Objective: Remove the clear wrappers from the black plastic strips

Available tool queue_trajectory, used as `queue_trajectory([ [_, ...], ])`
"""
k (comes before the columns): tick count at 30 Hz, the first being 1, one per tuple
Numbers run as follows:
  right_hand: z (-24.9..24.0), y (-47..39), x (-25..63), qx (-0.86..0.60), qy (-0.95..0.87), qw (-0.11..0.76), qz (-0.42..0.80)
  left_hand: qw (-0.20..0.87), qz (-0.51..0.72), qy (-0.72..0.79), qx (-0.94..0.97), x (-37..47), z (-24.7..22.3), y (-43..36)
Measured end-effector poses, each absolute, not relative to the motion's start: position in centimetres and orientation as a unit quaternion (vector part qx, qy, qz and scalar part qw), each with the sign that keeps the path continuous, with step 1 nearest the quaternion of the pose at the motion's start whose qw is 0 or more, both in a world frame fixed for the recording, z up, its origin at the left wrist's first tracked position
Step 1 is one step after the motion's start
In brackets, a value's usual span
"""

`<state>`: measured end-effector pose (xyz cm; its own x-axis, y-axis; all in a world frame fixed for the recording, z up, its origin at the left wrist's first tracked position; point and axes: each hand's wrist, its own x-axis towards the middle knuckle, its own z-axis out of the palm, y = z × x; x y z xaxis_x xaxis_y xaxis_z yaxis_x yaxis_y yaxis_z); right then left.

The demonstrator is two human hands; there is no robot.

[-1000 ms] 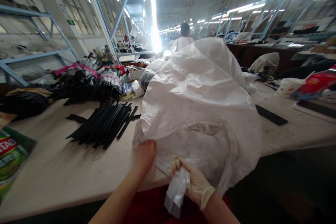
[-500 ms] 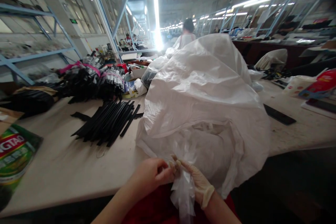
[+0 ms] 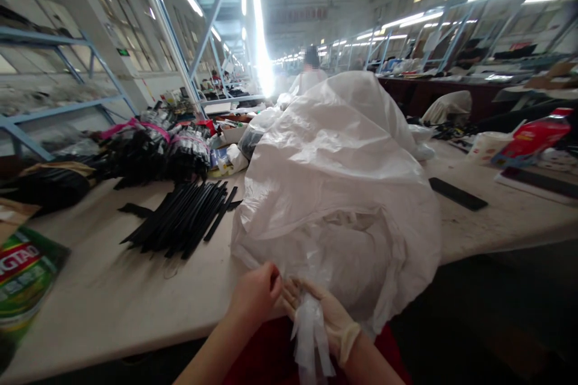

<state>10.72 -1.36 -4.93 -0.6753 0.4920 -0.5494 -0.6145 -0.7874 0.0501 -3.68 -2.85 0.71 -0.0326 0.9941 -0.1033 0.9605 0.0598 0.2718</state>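
Observation:
A large white plastic bag (image 3: 343, 162) bulges over the middle of the table, its near side close to my hands. My right hand (image 3: 332, 319), in a thin pale glove, is closed around a bunch of clear plastic strips (image 3: 311, 340) whose ends dangle over the table's front edge. Just left of it, my bare left hand (image 3: 256, 293) is curled with its fingers pressed together. Whatever may be between those fingers is hidden. A small gap separates the two hands. Red cloth (image 3: 257, 352) shows beneath them.
Black flat strips (image 3: 185, 216) lie in a pile on the table (image 3: 198, 298) to the left. Behind them are bundled black pieces (image 3: 139, 150). A green printed bag (image 3: 27, 277) is at far left. On the right lie a dark flat bar (image 3: 458, 194) and a red bottle (image 3: 535, 135).
My left hand has drawn away to the left from my right hand, where their fingertips met before. The right hand still holds the strips. The view has shifted slightly.

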Motion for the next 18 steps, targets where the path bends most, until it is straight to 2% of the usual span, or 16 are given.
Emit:
queue_trajectory([
  [7,-3.8,-3.5,10.7,-0.163,0.019,0.301,0.94,0.284,0.136,0.668,0.674,-0.9,1.8,-8.7],
  [13,-2.4,-4.5,12.1,-0.176,0.012,0.314,0.933,0.403,0.248,0.633,0.613,-2.0,2.7,-10.2],
  [15,-1.5,-5.3,13.0,-0.171,-0.006,0.281,0.944,0.491,0.324,0.604,0.538,-1.9,2.7,-10.2],
  [18,-0.1,-7.4,14.2,-0.143,-0.08,0.188,0.968,0.703,0.361,0.486,0.373,-0.3,2.8,-10.5],
])
